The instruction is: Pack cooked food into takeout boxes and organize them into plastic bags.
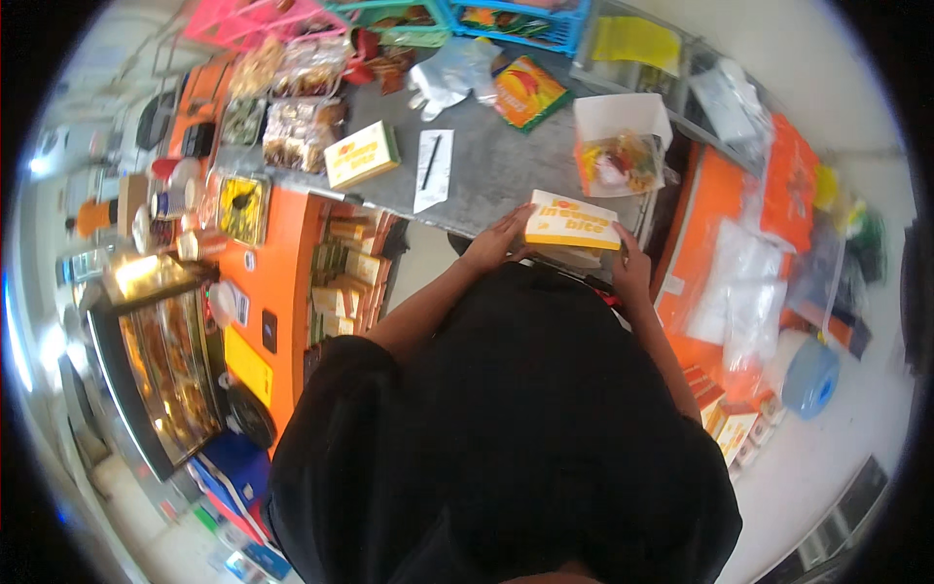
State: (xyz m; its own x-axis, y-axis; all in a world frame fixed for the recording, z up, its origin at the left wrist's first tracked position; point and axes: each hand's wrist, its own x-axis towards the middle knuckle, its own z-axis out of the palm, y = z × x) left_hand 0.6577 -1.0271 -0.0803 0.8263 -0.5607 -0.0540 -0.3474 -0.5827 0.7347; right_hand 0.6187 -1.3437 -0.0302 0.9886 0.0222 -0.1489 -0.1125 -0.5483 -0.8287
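Note:
A white and yellow cardboard food box (572, 226) is held at the near edge of the grey counter (477, 161), close to my body. My left hand (498, 240) grips its left end, and my right hand (632, 268) has its fingers on the right end. The box's lid looks closed, so its contents are hidden. Just beyond it, to the right, an open food box (623, 161) shows food inside, with its lid raised at the back. A second closed box (362, 156) rests farther left. Between them lies a slip of paper (443, 190) with a black pen (431, 164).
Packs of food in clear plastic (304, 131) are stacked at the back left. An orange-yellow packet (530, 92) and plastic bags (452, 73) lie at the back, before coloured baskets (520, 29). Folded boxes (350, 273) fill a shelf underneath. A heated display case (161, 365) stands left.

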